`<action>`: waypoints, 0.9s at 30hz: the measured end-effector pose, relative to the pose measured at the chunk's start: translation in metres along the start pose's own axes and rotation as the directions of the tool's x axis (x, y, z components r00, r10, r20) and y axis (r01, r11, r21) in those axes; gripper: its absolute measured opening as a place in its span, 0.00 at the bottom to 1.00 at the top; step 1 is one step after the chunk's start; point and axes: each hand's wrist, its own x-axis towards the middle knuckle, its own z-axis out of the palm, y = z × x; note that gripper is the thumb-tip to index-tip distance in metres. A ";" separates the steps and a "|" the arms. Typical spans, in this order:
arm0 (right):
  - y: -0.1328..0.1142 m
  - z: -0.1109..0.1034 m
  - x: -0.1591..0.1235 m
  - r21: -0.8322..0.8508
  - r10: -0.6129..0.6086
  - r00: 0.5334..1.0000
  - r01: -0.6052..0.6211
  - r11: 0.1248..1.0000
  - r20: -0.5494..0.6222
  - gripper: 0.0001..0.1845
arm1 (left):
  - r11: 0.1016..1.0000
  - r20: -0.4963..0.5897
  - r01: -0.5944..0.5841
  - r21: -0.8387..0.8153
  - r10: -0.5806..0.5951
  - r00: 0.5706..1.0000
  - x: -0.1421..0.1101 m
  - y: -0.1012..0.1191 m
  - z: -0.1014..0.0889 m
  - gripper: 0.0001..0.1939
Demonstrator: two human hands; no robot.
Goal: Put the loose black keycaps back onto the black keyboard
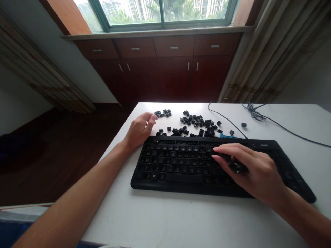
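Observation:
A black keyboard point(183, 177) lies on the white table, with many of its key places bare and others still capped. Over its right half is my right hand point(254, 168), thumb and forefinger tips nearly together above the keys. Small dark pieces that look like keycaps point(236, 167) show inside its curled fingers. My left hand point(141, 129) rests by the keyboard's back left corner. Its fingers are curled, thumb and forefinger pressed together; whatever is between them is hidden. Loose black keycaps point(198, 122) are scattered behind the keyboard, with a small group point(163, 113) beside my left fingertips.
A blue brush-like tool point(229, 136) lies behind the keyboard. A black cable point(227, 119) runs back to a tangled coil point(254, 111) at the right. The white table point(155, 217) ends at the left near my forearm. Cabinets point(160, 75) stand beyond it.

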 end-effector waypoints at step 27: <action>0.004 -0.003 0.003 0.016 -0.016 1.000 0.016 1.000 0.008 0.08 | 0.999 0.026 -0.042 -0.015 0.042 0.999 0.002 -0.003 0.000 0.19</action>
